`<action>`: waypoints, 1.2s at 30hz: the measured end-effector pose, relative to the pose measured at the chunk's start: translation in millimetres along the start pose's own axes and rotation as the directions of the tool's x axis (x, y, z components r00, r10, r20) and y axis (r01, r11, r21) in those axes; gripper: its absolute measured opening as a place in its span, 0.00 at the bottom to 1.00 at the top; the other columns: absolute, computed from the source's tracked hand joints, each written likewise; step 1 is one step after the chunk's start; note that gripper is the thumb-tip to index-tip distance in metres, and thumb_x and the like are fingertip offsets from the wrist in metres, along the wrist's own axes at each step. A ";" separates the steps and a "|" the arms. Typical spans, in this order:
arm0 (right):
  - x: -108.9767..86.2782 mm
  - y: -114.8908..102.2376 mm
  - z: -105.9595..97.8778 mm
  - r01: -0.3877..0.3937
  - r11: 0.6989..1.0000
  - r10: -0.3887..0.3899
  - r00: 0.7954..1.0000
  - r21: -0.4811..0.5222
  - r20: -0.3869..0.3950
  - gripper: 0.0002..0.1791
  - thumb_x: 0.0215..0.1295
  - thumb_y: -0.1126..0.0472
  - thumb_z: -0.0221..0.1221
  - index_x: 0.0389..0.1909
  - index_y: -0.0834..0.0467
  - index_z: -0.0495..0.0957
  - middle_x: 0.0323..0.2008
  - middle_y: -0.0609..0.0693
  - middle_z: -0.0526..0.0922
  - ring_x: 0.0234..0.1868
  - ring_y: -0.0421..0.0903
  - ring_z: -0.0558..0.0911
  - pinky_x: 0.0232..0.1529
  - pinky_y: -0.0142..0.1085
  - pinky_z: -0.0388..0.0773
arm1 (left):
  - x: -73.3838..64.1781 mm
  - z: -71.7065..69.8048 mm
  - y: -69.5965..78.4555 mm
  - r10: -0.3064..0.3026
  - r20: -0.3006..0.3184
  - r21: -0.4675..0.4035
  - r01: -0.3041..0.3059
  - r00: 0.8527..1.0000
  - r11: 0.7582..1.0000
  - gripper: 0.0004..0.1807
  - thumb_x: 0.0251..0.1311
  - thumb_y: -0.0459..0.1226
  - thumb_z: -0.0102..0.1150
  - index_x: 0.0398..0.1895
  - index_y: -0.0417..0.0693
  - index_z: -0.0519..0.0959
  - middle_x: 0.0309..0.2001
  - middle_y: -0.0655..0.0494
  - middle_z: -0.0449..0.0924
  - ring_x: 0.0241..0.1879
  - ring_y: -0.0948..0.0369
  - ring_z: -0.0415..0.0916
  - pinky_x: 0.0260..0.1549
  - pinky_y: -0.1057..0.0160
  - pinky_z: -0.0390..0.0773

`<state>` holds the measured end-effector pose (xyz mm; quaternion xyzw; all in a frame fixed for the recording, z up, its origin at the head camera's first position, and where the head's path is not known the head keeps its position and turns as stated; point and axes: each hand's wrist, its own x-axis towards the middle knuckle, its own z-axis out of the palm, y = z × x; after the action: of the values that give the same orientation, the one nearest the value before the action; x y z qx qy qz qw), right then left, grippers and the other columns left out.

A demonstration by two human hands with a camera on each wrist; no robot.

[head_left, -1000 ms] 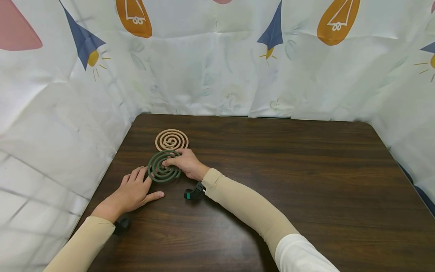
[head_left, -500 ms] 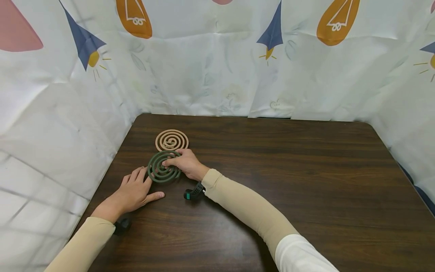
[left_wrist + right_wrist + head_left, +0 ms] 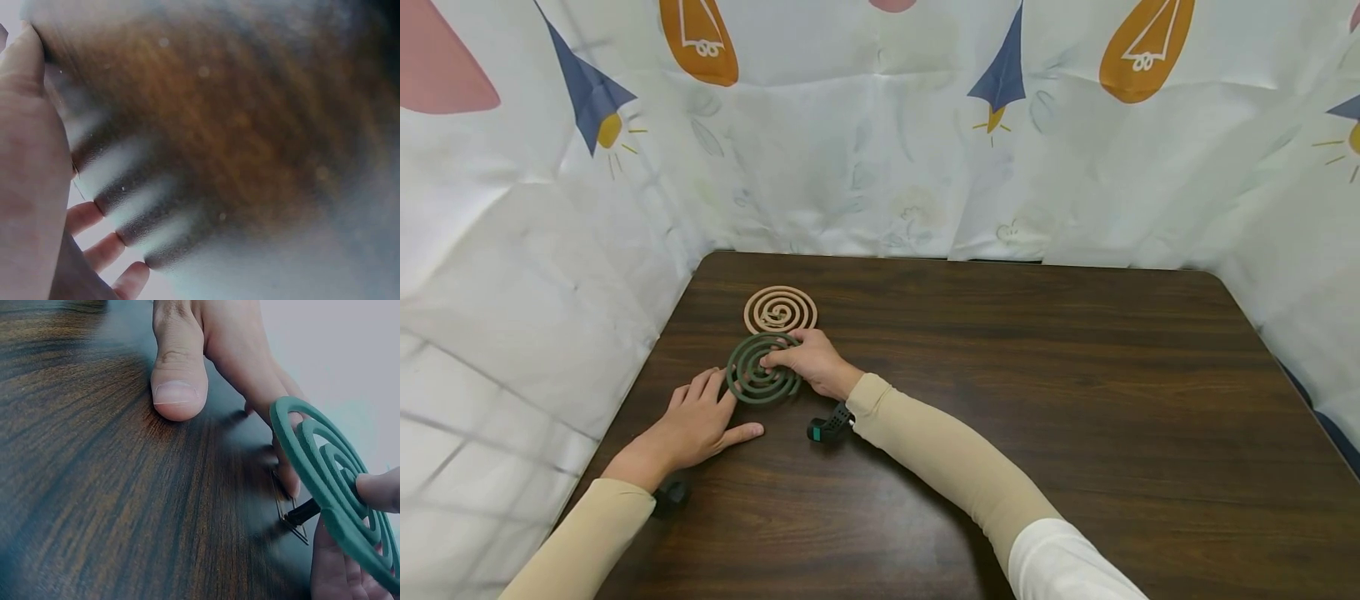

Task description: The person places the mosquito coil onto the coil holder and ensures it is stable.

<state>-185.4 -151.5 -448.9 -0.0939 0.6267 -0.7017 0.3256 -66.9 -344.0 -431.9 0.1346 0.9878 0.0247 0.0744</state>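
My right hand (image 3: 818, 363) grips a dark green mosquito coil (image 3: 340, 534), thumb (image 3: 380, 490) on its upper face near the centre and fingers beneath. In the right wrist view the coil is tilted above the table. Under its middle a short dark post on a small wire stand (image 3: 304, 512) rises from the tabletop. My left hand (image 3: 695, 427) lies spread with straight fingers on the table at the coil's left, one fingertip right at the stand's wire. The left wrist view shows this hand's palm (image 3: 28, 181) side and fingertips, the rest blurred.
A tan spiral coil (image 3: 781, 312) lies on the dark wood table (image 3: 1037, 400) just behind the green one. Black wrist bands with small devices (image 3: 829, 423) sit under both wrists. A patterned white cloth (image 3: 880, 167) hangs behind the table and along both sides.
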 end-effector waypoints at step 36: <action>-0.2 -0.8 1.2 0.011 1.000 -0.011 1.000 0.007 -0.003 0.05 0.65 0.67 0.68 0.38 0.57 0.83 0.27 0.46 0.85 0.28 0.39 0.85 0.32 0.28 0.83 | 1.7 2.6 -1.7 0.001 0.007 0.006 -0.001 1.000 1.000 0.49 0.69 0.66 0.53 0.79 0.38 0.60 0.72 0.28 0.61 0.72 0.30 0.58 0.61 0.28 0.66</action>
<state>-184.9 -152.4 -447.9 -0.0952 0.6241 -0.7060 0.3210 -68.6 -345.1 -434.9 0.1355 0.9875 0.0211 0.0775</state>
